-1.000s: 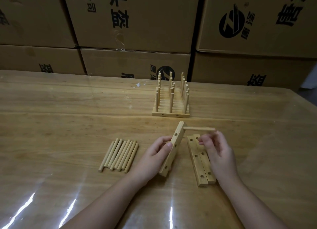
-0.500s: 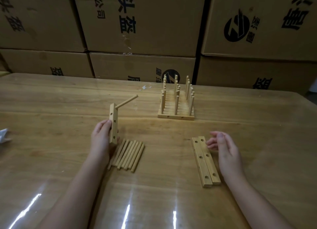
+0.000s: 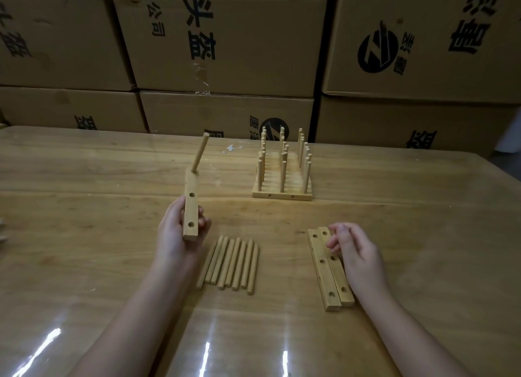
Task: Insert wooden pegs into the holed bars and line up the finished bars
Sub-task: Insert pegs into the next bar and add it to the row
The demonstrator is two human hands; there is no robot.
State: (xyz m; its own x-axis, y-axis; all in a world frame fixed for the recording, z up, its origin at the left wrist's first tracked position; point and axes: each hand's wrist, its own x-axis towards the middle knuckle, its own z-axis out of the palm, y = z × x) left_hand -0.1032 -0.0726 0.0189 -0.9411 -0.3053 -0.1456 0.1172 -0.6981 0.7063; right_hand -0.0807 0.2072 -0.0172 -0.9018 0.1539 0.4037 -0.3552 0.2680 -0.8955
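My left hand [image 3: 177, 230] grips a holed wooden bar [image 3: 191, 204] upright above the table, with one peg [image 3: 200, 152] sticking out of its top hole and two holes bare. Just right of that hand, several loose pegs [image 3: 231, 263] lie side by side on the table. Two bare holed bars [image 3: 329, 269] lie flat side by side at the right. My right hand [image 3: 358, 252] hovers over their far end, fingers loosely curled and holding nothing. A row of finished bars [image 3: 282, 179] with upright pegs stands farther back at the centre.
The wooden table [image 3: 84, 235] has a glossy cover with glare near the front edge. Stacked cardboard boxes [image 3: 225, 52] form a wall right behind the table. A pale object [image 3: 2, 230] shows at the far left edge.
My left hand carried the bar with its peg from the centre to the left, above the loose pegs, and turned it upright. My right hand let go of the peg and stayed by the bare bars.
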